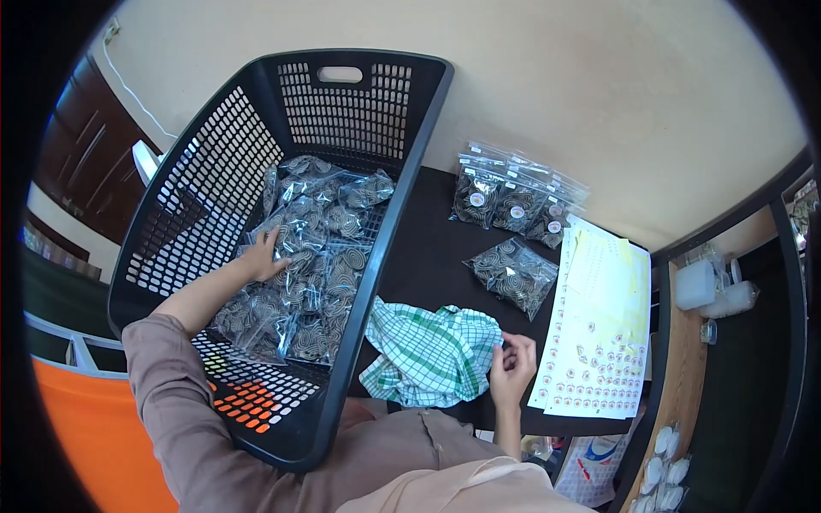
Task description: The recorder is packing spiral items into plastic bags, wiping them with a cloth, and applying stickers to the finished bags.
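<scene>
My left hand (260,256) reaches into a black plastic laundry basket (369,256) and rests on clear plastic bags (298,221) filled with dark, striped spiral snacks. Its thumb and fingers are spread over one bag; no firm grip shows. On the dark tabletop, my right hand (515,360) lies beside a crumpled green-and-white checked cloth (436,353). Its fingers are loosely bent and hold nothing visible, with the fingertips at the cloth's edge. A single filled bag (513,272) without a visible round sticker lies farther back.
Several filled bags with round stickers (513,195) lean near the wall. Sticker sheets (593,333) cover the table's right side, some labels peeled away. A wooden shelf (689,346) with plastic containers (696,282) stands at right. The basket's tall side separates my hands.
</scene>
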Tool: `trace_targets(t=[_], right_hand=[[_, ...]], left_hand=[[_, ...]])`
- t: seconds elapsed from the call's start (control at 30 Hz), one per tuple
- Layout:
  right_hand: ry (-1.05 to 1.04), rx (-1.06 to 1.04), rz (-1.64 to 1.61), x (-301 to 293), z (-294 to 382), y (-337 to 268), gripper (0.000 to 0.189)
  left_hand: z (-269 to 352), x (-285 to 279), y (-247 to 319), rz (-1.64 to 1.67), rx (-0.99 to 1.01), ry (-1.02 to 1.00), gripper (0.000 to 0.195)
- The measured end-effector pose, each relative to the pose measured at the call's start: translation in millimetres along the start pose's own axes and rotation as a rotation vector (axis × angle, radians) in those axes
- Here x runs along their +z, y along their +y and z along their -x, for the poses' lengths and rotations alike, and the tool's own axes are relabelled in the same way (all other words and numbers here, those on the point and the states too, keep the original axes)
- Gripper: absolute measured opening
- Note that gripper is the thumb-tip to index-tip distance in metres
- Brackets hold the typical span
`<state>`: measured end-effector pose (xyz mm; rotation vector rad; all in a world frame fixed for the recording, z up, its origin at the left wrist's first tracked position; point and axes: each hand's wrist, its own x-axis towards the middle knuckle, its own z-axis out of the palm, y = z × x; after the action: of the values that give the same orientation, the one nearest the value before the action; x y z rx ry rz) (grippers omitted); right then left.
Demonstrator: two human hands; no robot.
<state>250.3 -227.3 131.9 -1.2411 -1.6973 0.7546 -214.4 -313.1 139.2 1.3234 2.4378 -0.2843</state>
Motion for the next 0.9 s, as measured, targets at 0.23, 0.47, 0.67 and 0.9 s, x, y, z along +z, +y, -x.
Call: trace_targets(t=[0.23, 0.47, 0.67, 0.9], right_hand=[[-0.06, 0.005, -0.071, 9, 12, -11, 0.017], [-0.058, -0.046, -0.098, -5, 3, -18, 0.017], [-0.161, -0.208, -0.275, -3, -4, -51, 0.018], [-0.655, -0.118, -1.053, -25, -1, -130, 0.034]], left_hand=[[-24, -20, -44, 0.008, 0.17, 0.162, 0.041], [69, -158, 16, 1.048, 0.104, -0.06, 0.044], [182, -177, 83, 1.468, 0.349, 0.219, 0.044], [280, -137, 159, 1.772, 0.481, 0.059, 0.052]])
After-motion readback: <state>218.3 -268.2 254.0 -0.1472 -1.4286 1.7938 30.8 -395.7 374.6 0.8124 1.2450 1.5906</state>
